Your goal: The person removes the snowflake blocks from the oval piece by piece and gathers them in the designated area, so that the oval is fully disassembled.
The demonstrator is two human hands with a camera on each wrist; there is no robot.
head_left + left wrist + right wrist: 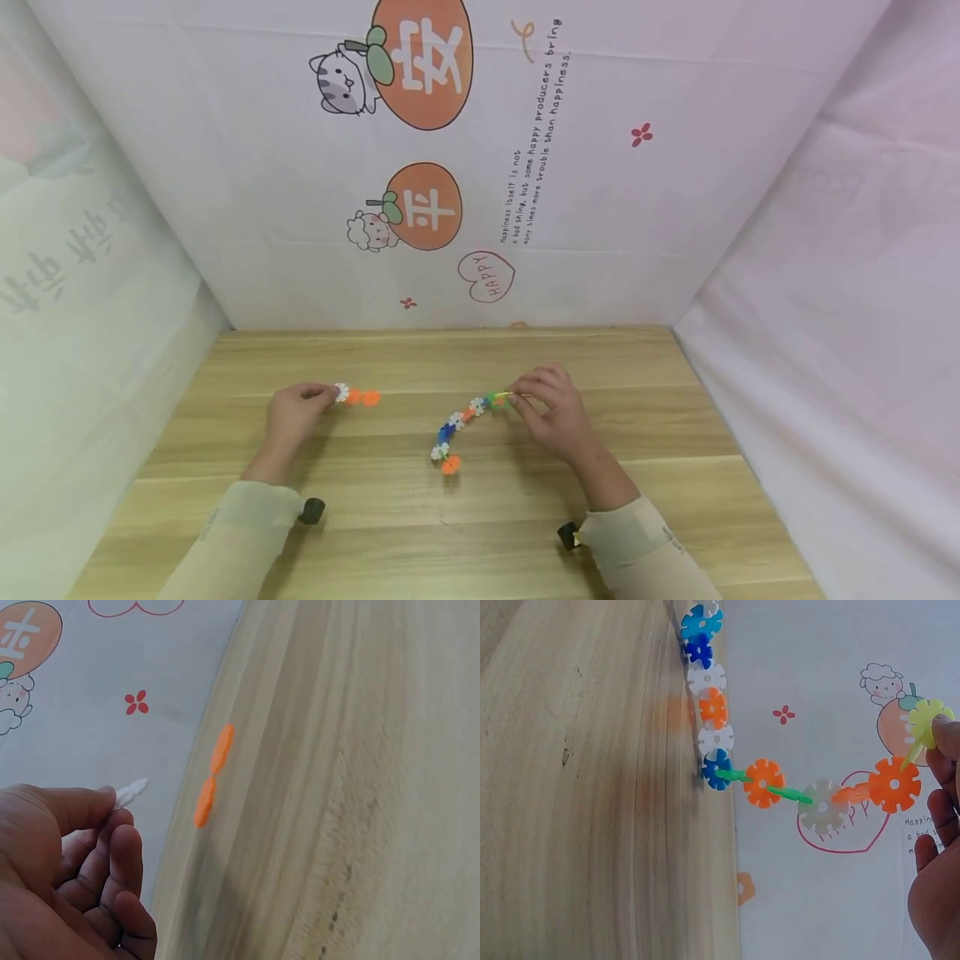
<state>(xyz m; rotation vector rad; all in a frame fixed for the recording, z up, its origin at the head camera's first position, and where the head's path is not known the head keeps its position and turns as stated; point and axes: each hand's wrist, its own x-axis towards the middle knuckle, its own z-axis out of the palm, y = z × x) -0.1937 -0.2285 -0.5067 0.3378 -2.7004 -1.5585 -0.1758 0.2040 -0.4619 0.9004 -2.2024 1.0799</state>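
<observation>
My left hand (292,417) pinches a white snowflake disc (131,793) between thumb and forefinger. Two joined orange snowflake discs (215,776) are just right of it; a gap shows between them and the white disc in the left wrist view. My right hand (555,415) pinches a yellow snowflake disc (928,724) at one end of a long chain of snowflake discs (763,783). Orange, green, white and blue notched discs make up the chain. It curves left and toward me, with an orange disc (450,465) at its other end in the head view.
Wood-grain table (420,533) lies beneath both hands. A white printed cloth (585,208) rises behind it, with more pale cloth at the left and right sides. A black wrist camera (312,511) sits at the left cuff, another (567,536) at the right.
</observation>
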